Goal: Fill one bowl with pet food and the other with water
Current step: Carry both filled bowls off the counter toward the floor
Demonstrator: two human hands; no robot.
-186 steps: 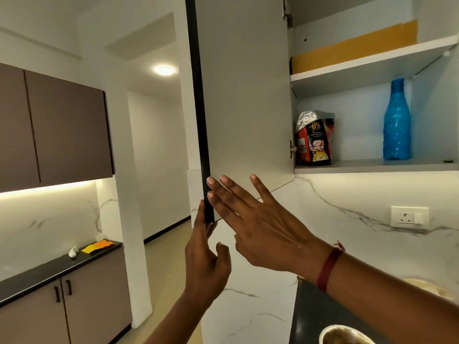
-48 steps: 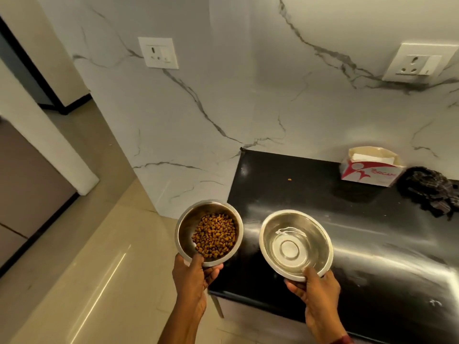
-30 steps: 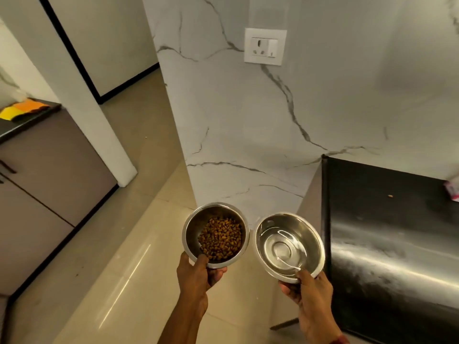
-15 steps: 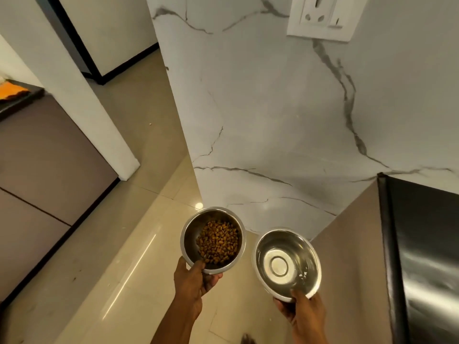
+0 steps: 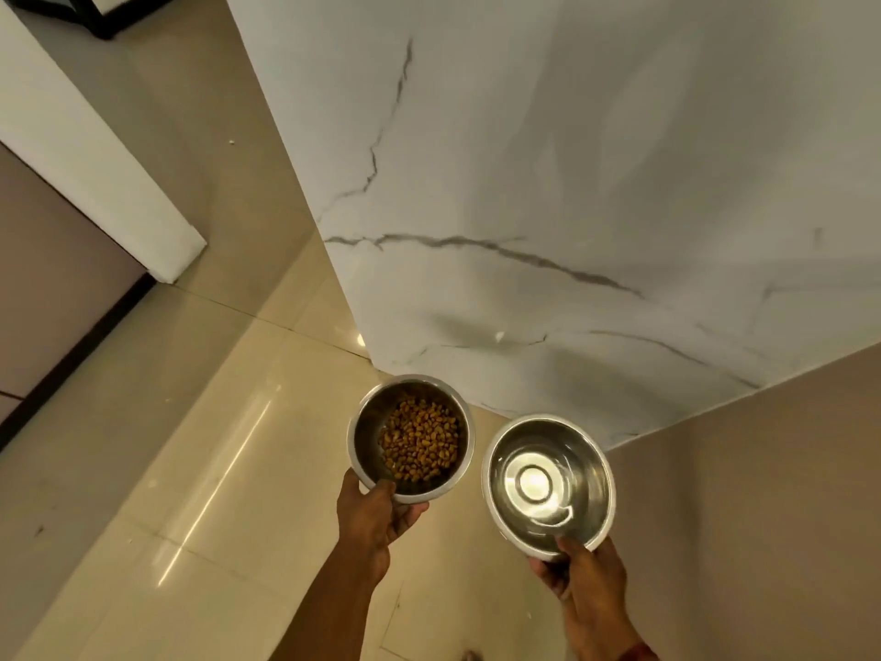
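Left hand (image 5: 376, 512) pinches the near rim of the food bowl (image 5: 369, 431), kibble (image 5: 419, 446) inside; right hand (image 5: 586, 579) pinches the rim of the water bowl (image 5: 548, 434), seemingly holding clear water. Both are held over the tiled floor (image 5: 190, 469), close but apart. Filling looks done; next, lower them level, no slosh. Marble wall (image 5: 572, 183) beyond, beige panel (image 5: 763, 469) right, open floor left

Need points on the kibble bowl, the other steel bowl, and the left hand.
kibble bowl (image 5: 369, 434): head view, bare inner wall, left side.
other steel bowl (image 5: 548, 429): head view, inner wall just below the far rim.
left hand (image 5: 372, 517): head view, back of the hand, below the kibble bowl's near rim.
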